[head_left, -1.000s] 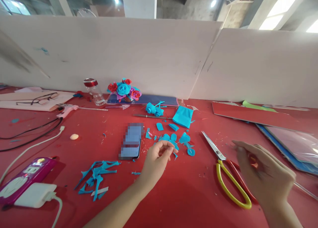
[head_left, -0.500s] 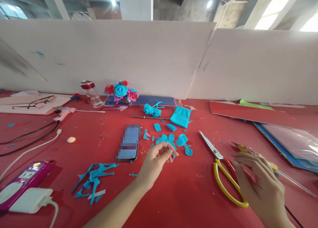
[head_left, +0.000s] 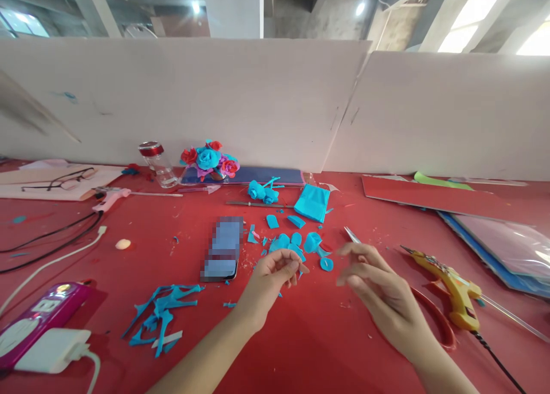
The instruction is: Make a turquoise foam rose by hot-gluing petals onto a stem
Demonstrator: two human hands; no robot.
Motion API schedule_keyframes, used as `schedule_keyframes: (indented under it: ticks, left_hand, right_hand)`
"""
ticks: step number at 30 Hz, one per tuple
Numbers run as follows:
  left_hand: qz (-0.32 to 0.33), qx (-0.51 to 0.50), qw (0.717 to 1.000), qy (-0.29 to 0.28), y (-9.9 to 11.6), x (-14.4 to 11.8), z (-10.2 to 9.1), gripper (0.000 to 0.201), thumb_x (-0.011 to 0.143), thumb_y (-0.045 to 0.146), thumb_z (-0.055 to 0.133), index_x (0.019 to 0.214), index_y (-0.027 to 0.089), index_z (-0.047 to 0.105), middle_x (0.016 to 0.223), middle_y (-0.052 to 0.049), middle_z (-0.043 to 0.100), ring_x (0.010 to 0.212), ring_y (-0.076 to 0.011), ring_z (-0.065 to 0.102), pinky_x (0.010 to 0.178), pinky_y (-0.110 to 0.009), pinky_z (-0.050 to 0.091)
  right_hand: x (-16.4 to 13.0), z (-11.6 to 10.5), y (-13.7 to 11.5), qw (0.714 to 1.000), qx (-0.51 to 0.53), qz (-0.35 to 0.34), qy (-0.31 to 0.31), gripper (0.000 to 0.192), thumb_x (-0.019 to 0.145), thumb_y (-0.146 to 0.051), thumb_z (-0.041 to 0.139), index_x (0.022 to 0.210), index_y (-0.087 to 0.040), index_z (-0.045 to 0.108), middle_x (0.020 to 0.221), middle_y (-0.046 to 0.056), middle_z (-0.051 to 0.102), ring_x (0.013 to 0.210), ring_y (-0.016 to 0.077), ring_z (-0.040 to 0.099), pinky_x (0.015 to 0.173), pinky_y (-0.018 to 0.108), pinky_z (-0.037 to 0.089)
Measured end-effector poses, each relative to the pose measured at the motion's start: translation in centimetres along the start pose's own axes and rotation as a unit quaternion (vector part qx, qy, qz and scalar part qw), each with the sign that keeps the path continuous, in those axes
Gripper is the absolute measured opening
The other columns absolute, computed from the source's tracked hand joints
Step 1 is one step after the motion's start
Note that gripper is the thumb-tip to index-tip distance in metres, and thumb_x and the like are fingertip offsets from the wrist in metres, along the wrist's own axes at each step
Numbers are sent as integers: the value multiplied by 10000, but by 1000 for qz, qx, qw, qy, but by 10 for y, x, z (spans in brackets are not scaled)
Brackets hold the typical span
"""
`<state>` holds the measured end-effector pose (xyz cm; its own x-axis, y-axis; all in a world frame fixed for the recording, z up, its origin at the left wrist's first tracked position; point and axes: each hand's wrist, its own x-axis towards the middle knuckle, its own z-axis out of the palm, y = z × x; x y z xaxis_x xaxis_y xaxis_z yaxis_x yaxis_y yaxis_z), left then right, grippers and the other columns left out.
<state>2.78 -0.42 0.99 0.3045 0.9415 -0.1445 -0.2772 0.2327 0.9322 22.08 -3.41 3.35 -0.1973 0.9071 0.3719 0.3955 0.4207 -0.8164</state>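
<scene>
Near the middle of the red table, my left hand (head_left: 275, 279) is closed in a pinch; what its fingertips hold, if anything, is hidden. Just beyond it lie cut blue petal pieces (head_left: 281, 243) and a small blue disc (head_left: 326, 264). My right hand (head_left: 380, 294) is in the air with fingers apart and nothing in them, slightly blurred. It hides most of a pair of scissors; the blade tip (head_left: 351, 234) and a red handle loop (head_left: 442, 328) show. Right of it lies a yellow hot glue gun (head_left: 451, 294) with a clear glue stick.
Left are a phone (head_left: 223, 248), blue scraps (head_left: 161, 314), a power strip (head_left: 51, 308) and a pink glue gun (head_left: 112, 198). Blue folded paper (head_left: 312, 203), a paper flower bunch (head_left: 210, 158) and a glass bottle (head_left: 160, 165) stand or lie near the white partition (head_left: 258, 102).
My right hand has moved left, from beside the yellow glue gun to over the scissors, uncovering the gun. My left hand has stayed nearly still in its pinch.
</scene>
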Motion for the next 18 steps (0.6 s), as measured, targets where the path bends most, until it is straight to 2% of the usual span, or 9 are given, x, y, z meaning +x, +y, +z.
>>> schedule_keyframes:
  ticks: [2, 3, 5, 7, 9, 11, 13, 16, 18]
  left_hand:
    - [-9, -7, 1000, 5, -2, 1, -2, 150, 788, 314, 637, 763, 174, 590, 735, 1, 620, 558, -76, 417, 556, -207, 330]
    - [-13, -9, 1000, 7, -2, 1, -2, 147, 790, 313, 635, 767, 174, 592, 743, 0, 622, 555, -73, 414, 553, -207, 326]
    - [-20, -10, 1000, 10, -3, 1, -3, 139, 796, 307, 630, 772, 174, 594, 762, -5, 628, 556, -71, 414, 555, -206, 325]
    - [-23, -12, 1000, 9, -3, 0, -3, 134, 797, 298, 630, 767, 172, 595, 775, -7, 627, 563, -70, 415, 565, -205, 330]
    - [-24, -20, 999, 10, -2, 0, -2, 138, 798, 300, 630, 766, 170, 594, 771, -7, 623, 560, -68, 409, 563, -203, 329]
    - [-21, -27, 999, 4, -1, 0, -2, 136, 801, 297, 629, 765, 170, 594, 770, -4, 619, 562, -66, 406, 560, -199, 326]
    - [-21, -33, 999, 3, 0, 0, -3, 123, 804, 284, 627, 770, 171, 594, 764, 1, 614, 565, -64, 404, 557, -195, 322]
    - [-25, -35, 999, 6, -1, 0, -3, 108, 808, 272, 622, 776, 173, 595, 773, 3, 613, 565, -61, 407, 552, -192, 315]
    - [-24, -38, 999, 6, -1, 0, -4, 112, 810, 276, 619, 772, 174, 593, 779, 2, 616, 559, -59, 404, 549, -194, 311]
  right_hand:
    - [0, -2, -1, 988, 148, -28, 31, 240, 891, -349, 481, 709, -246, 598, 1026, 36, 599, 999, 185, 538, 945, 364, 386]
    - [0, -2, -2, 972, 230, -28, 36, 241, 896, -355, 471, 704, -250, 572, 905, 21, 625, 897, 165, 570, 942, 378, 390]
    - [1, 0, -5, 935, 353, 2, 42, 239, 905, -357, 453, 703, -250, 525, 555, -40, 510, 551, 106, 502, 803, 343, 465]
    - [2, 3, -7, 917, 392, 49, 58, 257, 904, -364, 453, 688, -235, 504, 449, -84, 293, 405, 68, 293, 568, 238, 446]
    - [3, 7, -6, 922, 364, 100, 90, 301, 888, -394, 480, 649, -209, 485, 506, -81, 238, 429, 58, 198, 429, 174, 307]
    - [3, 9, -1, 937, 297, 156, 101, 312, 859, -438, 515, 657, -206, 468, 538, -79, 230, 454, 61, 169, 395, 175, 204]
    - [3, 10, 6, 953, 198, 217, 79, 275, 832, -464, 542, 724, -222, 468, 537, -88, 216, 458, 65, 152, 395, 192, 168]
    - [1, 8, 15, 961, 10, 272, -42, 260, 810, -456, 555, 743, -216, 479, 536, -86, 206, 466, 69, 170, 414, 215, 143]
    - [-1, 6, 17, 944, -86, 273, -161, 309, 837, -438, 502, 650, -194, 470, 527, -73, 228, 471, 73, 205, 429, 230, 152]
